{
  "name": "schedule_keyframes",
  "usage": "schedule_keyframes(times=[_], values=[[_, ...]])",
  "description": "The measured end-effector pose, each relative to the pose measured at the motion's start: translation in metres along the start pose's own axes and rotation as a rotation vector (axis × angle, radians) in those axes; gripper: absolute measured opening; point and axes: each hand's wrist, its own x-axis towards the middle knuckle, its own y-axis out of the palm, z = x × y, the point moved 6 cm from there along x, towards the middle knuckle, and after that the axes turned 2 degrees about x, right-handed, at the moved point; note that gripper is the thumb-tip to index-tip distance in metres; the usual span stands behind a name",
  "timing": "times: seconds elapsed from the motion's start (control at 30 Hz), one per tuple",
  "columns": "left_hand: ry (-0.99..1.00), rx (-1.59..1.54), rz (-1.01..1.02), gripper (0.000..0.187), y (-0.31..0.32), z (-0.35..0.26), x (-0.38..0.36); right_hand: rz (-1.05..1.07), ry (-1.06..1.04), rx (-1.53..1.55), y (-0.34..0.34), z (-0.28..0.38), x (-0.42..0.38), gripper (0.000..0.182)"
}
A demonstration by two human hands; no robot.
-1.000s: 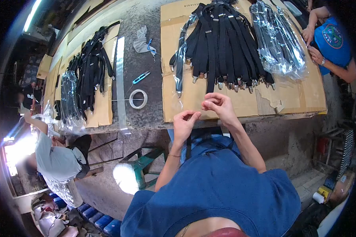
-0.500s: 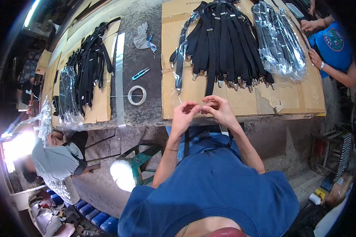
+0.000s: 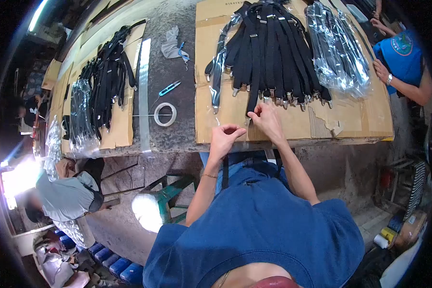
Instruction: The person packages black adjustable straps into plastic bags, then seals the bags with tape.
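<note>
Black suspenders [image 3: 273, 53] with metal clips lie fanned out in a pile on a cardboard sheet [image 3: 369, 115]. One black strap [image 3: 255, 86] hangs lower than those beside it, toward me. At its lower end my right hand [image 3: 266, 122] is closed, thumb and fingertips pinching it. My left hand [image 3: 225, 141] is just left of it, near the cardboard's front edge, with thumb and forefinger pressed together. Whatever is in that pinch is too small to make out. Left of the pile lies a suspender in a clear plastic sleeve [image 3: 218, 72].
Bagged suspenders [image 3: 341, 53] lie at the right, near a person in blue [image 3: 401, 57]. Tape roll [image 3: 165, 114], blue thread snips [image 3: 170, 89] and a grey cloth glove [image 3: 173, 45] lie left. Beyond is another suspender pile [image 3: 110, 77]. A green stool [image 3: 170, 197] stands below.
My right hand has moved up and away from my left hand to the end of the black strap. My left hand has stayed nearly in place, still pinched.
</note>
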Motion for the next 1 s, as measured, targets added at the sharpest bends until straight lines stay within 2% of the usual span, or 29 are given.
schedule_keyframes(times=[0.03, 0.1, 0.13, 0.17, 0.27, 0.47, 0.6, 1.0], values=[[0.004, -0.016, 0.003, 0.015, 0.0, 0.003, 0.003, 0.006, -0.01, 0.001, 0.0, 0.001, 0.004, 0.033], [-0.005, -0.036, -0.004, 0.015, -0.003, 0.009, 0.003, 0.197, 0.289, 0.463, 0.014, -0.019, 0.004, 0.031], [0.007, -0.029, 0.006, 0.016, -0.002, 0.009, 0.004, 0.233, 0.334, 0.696, 0.019, -0.022, 0.003, 0.026], [0.022, -0.022, 0.02, 0.016, 0.0, 0.009, 0.005, 0.237, 0.339, 0.694, 0.021, -0.025, 0.002, 0.026], [0.026, -0.017, 0.031, 0.016, 0.003, 0.012, 0.007, 0.24, 0.351, 1.162, 0.012, -0.016, 0.0, 0.013], [0.022, 0.037, 0.015, 0.016, 0.007, 0.01, 0.013, 0.232, 0.364, 1.314, -0.004, -0.007, 0.0, 0.013], [0.082, 0.069, 0.023, 0.015, 0.01, 0.007, 0.013, 0.271, 0.331, 1.287, -0.002, -0.01, 0.006, 0.012], [0.048, 0.117, 0.041, 0.015, 0.016, 0.004, 0.016, 0.304, 0.384, 1.301, 0.003, -0.013, 0.006, 0.012]])
